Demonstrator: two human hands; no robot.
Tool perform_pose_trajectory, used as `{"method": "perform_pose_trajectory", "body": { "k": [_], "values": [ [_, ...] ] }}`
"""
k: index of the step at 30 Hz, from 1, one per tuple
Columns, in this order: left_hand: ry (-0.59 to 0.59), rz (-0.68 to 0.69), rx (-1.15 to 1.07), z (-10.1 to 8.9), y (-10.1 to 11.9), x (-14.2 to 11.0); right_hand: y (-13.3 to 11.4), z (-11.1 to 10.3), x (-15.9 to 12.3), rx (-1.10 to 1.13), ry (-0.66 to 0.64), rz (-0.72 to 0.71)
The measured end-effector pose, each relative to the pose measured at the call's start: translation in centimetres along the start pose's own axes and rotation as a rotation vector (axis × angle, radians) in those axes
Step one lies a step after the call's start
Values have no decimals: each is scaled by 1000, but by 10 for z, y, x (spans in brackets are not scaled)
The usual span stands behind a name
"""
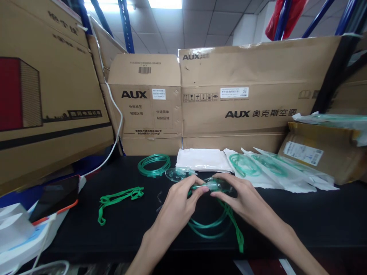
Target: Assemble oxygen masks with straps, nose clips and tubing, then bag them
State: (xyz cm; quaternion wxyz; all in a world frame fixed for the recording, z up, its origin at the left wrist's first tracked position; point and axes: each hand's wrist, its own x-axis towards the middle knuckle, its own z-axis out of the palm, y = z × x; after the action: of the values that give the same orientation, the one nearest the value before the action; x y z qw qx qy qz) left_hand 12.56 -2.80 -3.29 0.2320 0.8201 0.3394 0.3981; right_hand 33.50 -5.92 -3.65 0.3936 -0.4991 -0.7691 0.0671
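My left hand (180, 200) and my right hand (241, 194) meet over the black table (120, 225), both pinched on a clear green plastic mask (213, 185). Green tubing (206, 225) and a green strap (236, 231) hang from it toward the front edge. Just behind my left hand lies a second clear mask piece (177, 173). A coil of green tubing (154, 165) rests farther back, and a loose green elastic strap (117, 198) lies to the left.
Sealed bags with green tubing (266, 168) and a stack of white bags (202, 159) lie at the back right. Large AUX cardboard boxes (246, 99) wall the rear and left. A phone (54, 196) sits at the left, with a white cable (116, 133) nearby.
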Motion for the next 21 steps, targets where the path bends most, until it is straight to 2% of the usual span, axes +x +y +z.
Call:
{"method": "perform_pose_trajectory", "body": {
  "k": [4, 8, 11, 14, 17, 21],
  "values": [
    [-25, -34, 37, 0, -5, 4, 1, 2, 3, 46, -96, 150],
    [11, -28, 23, 3, -5, 8, -5, 15, -2, 294, -10, 257],
    [67, -76, 42, 10, -2, 1, -6, 29, -11, 422, 3, 308],
    [75, -151, 56, 19, -2, -14, -4, 35, -21, 451, -3, 340],
    [86, -161, 80, 27, -3, -28, -3, 35, -28, 458, -1, 371],
    [59, -203, 43, 29, -6, -33, -8, 33, -34, 444, 28, 402]
  ]
}}
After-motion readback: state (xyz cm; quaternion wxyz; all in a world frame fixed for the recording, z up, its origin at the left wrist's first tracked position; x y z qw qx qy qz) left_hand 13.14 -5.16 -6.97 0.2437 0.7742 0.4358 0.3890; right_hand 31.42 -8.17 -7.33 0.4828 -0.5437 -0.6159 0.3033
